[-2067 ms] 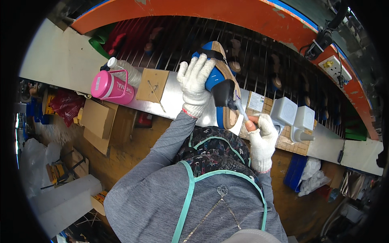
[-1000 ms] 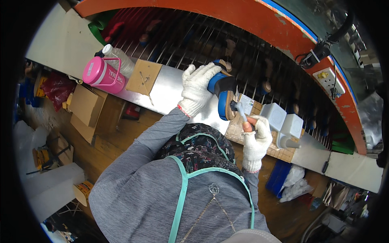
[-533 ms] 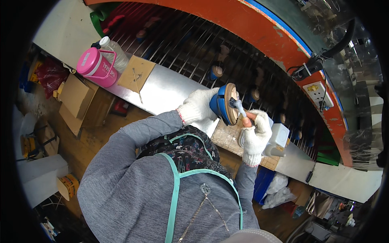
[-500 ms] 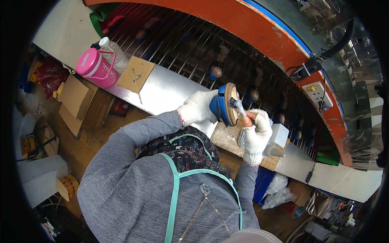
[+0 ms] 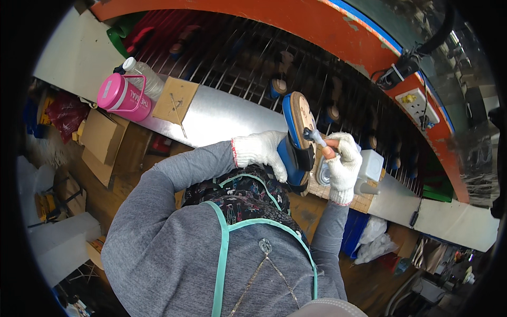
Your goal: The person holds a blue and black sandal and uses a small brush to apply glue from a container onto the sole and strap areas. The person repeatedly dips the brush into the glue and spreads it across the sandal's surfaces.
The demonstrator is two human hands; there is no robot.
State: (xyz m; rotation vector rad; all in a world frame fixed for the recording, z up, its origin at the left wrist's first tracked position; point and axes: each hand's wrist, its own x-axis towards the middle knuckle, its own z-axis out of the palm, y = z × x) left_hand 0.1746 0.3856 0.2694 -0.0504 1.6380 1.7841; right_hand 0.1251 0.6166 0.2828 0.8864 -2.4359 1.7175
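My left hand, in a white knit glove, is closed around a blue shoe with dark straps. The shoe's tan underside faces right, and one end points up and away from me. Pinched in the bare fingertips of my right hand, also gloved, is a small brush with a pale handle. Its dark bristles touch the rim of the underside about midway along. Just below the right fingers, a shallow round dish is partly hidden.
Beyond the metal ledge, several blue shoes rest among rods under an orange frame. A white plastic container stands right of my right hand. At left are a cardboard piece, a pink jug and a clear bottle.
The shoe has turned in my left hand, so its length now runs more upright and away from me. My right hand has shifted slightly right, with the brush still against the underside.
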